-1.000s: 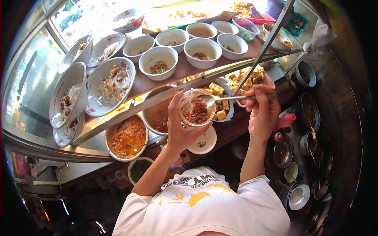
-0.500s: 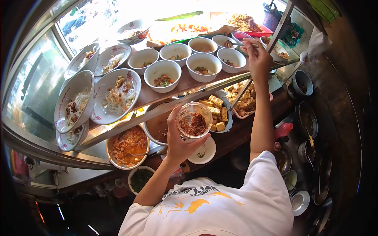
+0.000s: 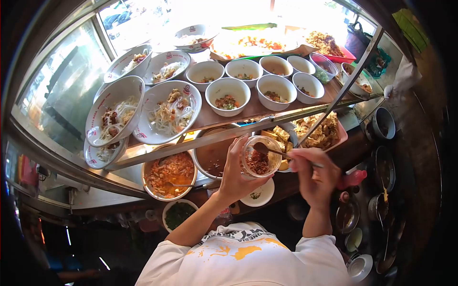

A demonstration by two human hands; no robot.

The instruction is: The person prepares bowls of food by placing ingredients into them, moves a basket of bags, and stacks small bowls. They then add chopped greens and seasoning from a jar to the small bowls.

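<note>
In the middle of the view my left hand [image 3: 234, 177] is wrapped round a clear round jar [image 3: 275, 166] of reddish-brown crumbly bits. My right hand [image 3: 317, 177], closed and slightly blurred, holds a spoon [image 3: 261, 148] whose bowl is over the jar's mouth. Above them on the shelf stand several small white bowls, among them one with chopped filling [image 3: 227, 102] and another beside it [image 3: 276, 94]. Larger white bowls of noodles [image 3: 171, 112] lean and stack at the left of the shelf.
Below the shelf are a pot of red-orange stew [image 3: 170, 176], a pot of brown liquid [image 3: 214, 155], and a bowl of greens [image 3: 178, 214]. A slanting metal frame bar [image 3: 341, 90] crosses right of the bowls. Pans [image 3: 347, 217] stand at the right.
My right hand has come down from the upper right of the shelf, bringing the spoon to the jar. The scene has shifted right in view, and my left hand still holds the jar.
</note>
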